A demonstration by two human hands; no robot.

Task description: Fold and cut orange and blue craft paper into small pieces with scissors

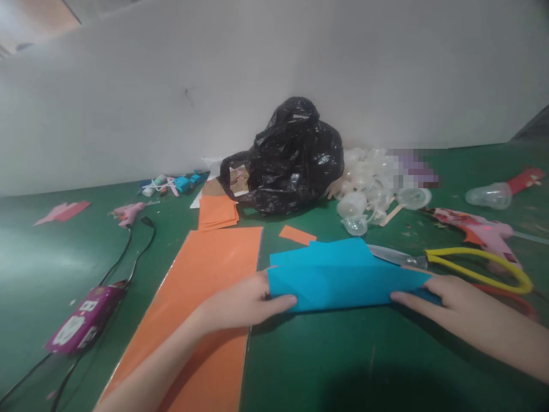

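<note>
A sheet of blue paper [338,289], apparently folded, is held level above the green table between my two hands. My left hand [253,297] pinches its left end, thumb on the near face and fingers behind. At the other end, my right hand [433,300] grips the paper with the thumb in front; its other fingers are partly hidden. More blue paper [330,252] shows just behind the held sheet. Scissors [422,260] with one yellow handle lie beyond my right hand, their blades partly behind the paper. A large orange sheet [214,269] lies under my left forearm.
A black plastic bag [295,160] stands against the wall, with clear plastic cups [364,194] to its right. Small orange pieces [217,212] are stacked before it. Pink glue guns [480,229] lie right and left. A purple power box [86,317] with black cords sits at left.
</note>
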